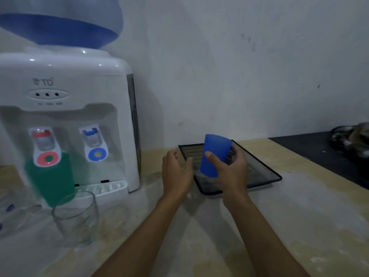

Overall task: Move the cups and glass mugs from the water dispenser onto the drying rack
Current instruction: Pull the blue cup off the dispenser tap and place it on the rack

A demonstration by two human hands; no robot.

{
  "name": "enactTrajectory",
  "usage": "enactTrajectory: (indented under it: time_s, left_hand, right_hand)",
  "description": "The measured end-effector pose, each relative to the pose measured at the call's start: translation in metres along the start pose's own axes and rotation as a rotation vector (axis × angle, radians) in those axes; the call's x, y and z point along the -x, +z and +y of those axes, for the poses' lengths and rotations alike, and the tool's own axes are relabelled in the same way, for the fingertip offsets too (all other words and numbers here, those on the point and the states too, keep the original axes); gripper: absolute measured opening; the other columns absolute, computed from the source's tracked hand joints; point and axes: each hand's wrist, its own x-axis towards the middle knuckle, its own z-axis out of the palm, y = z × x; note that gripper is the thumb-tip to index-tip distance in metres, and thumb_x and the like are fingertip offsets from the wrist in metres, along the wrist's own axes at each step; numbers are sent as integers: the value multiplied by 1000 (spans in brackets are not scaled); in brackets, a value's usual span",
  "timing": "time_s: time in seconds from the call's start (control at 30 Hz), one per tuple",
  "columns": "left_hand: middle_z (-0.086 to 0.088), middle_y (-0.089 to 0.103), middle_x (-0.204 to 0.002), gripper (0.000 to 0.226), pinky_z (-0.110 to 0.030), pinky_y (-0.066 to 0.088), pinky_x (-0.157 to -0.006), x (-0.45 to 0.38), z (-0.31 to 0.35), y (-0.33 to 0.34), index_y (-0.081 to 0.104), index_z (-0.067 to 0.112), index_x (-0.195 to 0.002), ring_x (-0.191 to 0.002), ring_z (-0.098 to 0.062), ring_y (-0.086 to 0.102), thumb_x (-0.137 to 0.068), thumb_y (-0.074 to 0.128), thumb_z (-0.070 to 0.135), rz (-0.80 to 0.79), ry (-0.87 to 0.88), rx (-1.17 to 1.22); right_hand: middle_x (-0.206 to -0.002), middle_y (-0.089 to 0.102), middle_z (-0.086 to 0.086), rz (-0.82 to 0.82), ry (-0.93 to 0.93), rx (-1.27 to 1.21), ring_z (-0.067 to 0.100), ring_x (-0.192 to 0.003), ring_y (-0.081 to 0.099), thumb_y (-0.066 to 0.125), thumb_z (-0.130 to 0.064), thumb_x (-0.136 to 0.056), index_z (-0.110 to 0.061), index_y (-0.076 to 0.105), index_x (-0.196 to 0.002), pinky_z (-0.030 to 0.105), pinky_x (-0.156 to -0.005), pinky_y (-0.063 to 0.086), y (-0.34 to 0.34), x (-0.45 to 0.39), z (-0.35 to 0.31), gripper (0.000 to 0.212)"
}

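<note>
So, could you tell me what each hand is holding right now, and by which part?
The right hand grips the blue cup around its side wall, thumb in front, fingers behind, over the drying rack. The left hand holds nothing.

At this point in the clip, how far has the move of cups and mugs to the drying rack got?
Nothing rests on the drying rack yet. In hand: the right hand holds the blue cup over the rack, with the left hand open beside it. Left: the green cup under the red tap of the water dispenser, the clear glass in front, and blurred glassware at the left edge.
</note>
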Motion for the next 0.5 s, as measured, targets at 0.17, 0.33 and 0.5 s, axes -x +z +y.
enactTrajectory:
  time_s: [0.17, 0.33, 0.5]
  left_hand:
    - [-7, 53, -144, 61, -41, 48, -107, -11, -23, 27, 48, 12, -143, -130, -25, 54, -93, 70, 40, -52, -118, -48]
    - [-3, 58, -132, 49, -33, 47, -99, -14, -31, 29, 53, 15, -134, -120, -21, 56, -94, 68, 39, -63, -122, -68]
    - [5, 58, -123, 43, -37, 49, -100, -15, -32, 32, 56, 21, -129, -116, -17, 56, -94, 67, 42, -47, -105, -68]
  right_hand:
    - [-123, 67, -6, -40, 62, 78, 4, -106, 66, 89, -18, -80, -18, 55, -141, 23, -75, 55, -23, -38, 13, 69]
    - [-130, 68, 8, -82, 92, 175, 25, -112, 71, 88, -19, -81, -13, 52, -142, 31, -76, 60, -41, -88, 26, 71]
    - [-131, 64, 17, -49, 193, 153, 35, -108, 69, 82, -32, -86, -10, 55, -132, 56, -88, 58, -40, -138, 42, 58]
